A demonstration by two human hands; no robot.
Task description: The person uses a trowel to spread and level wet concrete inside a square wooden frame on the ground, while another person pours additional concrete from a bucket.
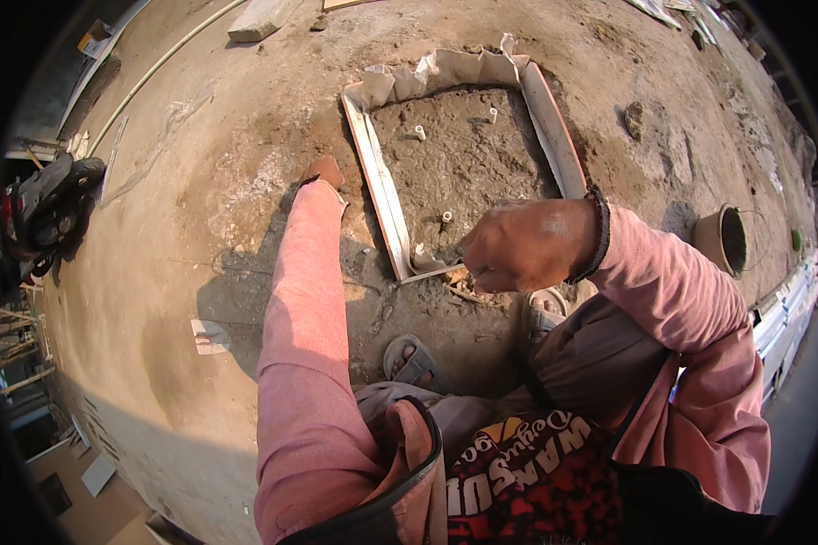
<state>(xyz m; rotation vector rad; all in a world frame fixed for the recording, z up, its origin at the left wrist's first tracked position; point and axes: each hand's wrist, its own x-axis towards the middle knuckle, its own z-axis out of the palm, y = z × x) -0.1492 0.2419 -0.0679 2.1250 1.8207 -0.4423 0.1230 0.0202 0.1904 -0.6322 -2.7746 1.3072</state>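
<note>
A rectangular form (374, 173) of thin boards lined with pale, crumpled sheeting lies on the ground before me. It is filled with rough wet concrete (473, 163). Short white plastic pipe stubs stand up from the concrete, such as a pipe stub (420, 133) at the far left. My right hand (529, 245) is closed over the form's near right corner; whatever it grips is hidden beneath the fingers. Left of the form, my left hand (324, 171) reaches down to the dirt, its fingers turned out of sight.
A bucket (722, 240) with dark contents stands at the right. A motorbike (50, 209) is parked at the far left, near a long pale hose (168, 56). A concrete block (259, 20) lies at the back. My sandalled feet (413, 361) are close to the form's near edge.
</note>
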